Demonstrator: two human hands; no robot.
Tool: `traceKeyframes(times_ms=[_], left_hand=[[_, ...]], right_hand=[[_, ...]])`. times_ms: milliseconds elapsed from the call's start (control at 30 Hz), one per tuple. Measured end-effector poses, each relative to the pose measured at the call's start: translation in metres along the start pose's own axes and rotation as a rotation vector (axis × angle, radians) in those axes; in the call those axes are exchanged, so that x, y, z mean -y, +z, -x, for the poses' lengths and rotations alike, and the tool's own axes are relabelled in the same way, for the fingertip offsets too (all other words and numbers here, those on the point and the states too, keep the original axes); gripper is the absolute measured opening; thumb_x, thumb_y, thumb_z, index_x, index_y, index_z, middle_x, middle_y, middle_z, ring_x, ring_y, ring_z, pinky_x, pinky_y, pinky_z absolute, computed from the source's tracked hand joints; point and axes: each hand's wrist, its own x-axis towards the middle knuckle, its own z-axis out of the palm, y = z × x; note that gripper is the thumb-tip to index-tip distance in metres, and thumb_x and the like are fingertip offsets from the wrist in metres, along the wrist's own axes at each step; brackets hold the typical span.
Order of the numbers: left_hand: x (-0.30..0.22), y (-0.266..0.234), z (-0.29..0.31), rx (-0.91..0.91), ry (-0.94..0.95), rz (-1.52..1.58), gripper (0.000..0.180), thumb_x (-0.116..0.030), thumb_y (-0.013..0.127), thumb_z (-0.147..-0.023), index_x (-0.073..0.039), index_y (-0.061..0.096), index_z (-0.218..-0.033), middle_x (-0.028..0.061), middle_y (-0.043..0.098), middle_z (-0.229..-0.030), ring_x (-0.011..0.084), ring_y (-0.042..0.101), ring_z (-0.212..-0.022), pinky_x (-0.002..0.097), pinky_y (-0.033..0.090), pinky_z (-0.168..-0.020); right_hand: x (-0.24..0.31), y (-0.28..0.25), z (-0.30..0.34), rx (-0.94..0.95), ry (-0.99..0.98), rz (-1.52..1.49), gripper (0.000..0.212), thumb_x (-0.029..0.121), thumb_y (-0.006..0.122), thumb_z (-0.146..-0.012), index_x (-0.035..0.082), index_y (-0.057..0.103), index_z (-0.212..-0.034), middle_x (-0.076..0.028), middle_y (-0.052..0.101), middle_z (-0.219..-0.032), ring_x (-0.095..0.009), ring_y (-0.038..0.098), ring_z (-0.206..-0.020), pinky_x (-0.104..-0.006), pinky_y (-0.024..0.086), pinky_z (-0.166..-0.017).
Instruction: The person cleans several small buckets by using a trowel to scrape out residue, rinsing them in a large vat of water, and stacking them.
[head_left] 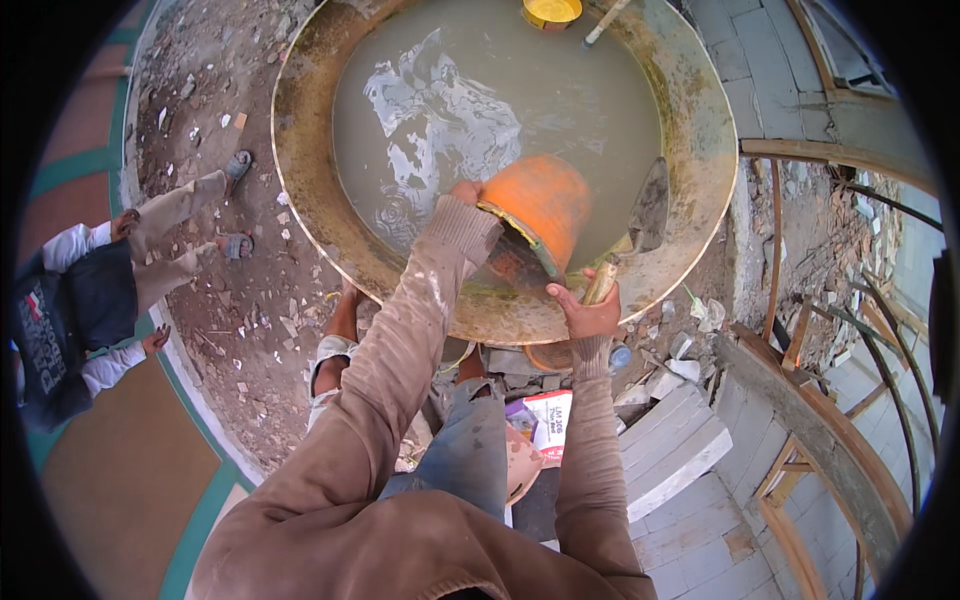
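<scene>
An orange bucket (pixel 541 203) is tipped on its side over the murky water of a large round tub (pixel 305 130), its mouth turned toward me. Its far end meets the water. My left hand (pixel 466 192) grips the left of its rim; most of those fingers are hidden behind the sleeve and bucket. With my right hand (pixel 591 312) I hold a trowel (pixel 651 207) by its wooden handle, the grey blade pointing away above the tub's right side. The right thumb lies close to the bucket's rim; whether it touches is unclear.
A yellow container (pixel 552 12) and a pale stick (pixel 606 22) are at the tub's far side. Below lie a printed bag (pixel 548 425) and grey blocks (pixel 680 450). Wooden frames (pixel 800 440) stand right. At left, another person (pixel 80 310) is near rubble-strewn ground.
</scene>
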Motion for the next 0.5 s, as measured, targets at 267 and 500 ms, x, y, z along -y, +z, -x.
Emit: traceKeyframes(times_ms=[267, 500], left_hand=[[-0.028, 0.058, 0.042, 0.204, 0.174, 0.272, 0.025, -0.016, 0.055, -0.096, 0.007, 0.045, -0.1, 0.0284, 0.054, -0.111, 0.04, 0.063, -0.103, 0.0514, 0.058, -0.091], [-0.072, 0.025, 0.05, 0.529, 0.003, 0.313, 0.04, 0.0, 0.048, -0.092, 0.026, 0.034, -0.119, 0.0418, 0.046, -0.131, 0.0387, 0.067, -0.094, 0.036, 0.064, -0.08]], right_hand=[[0.038, -0.003, -0.047, -0.019, -0.021, -0.122, 0.048, 0.024, 0.092, -0.067, 0.002, 0.058, -0.092, -0.007, 0.064, -0.073, -0.019, 0.06, -0.057, -0.0317, 0.049, -0.055], [0.073, -0.034, -0.096, 0.173, 0.237, -0.311, 0.025, 0.011, 0.082, -0.08, 0.001, 0.058, -0.083, -0.004, 0.057, -0.057, -0.012, 0.05, -0.04, -0.0275, 0.039, -0.034]])
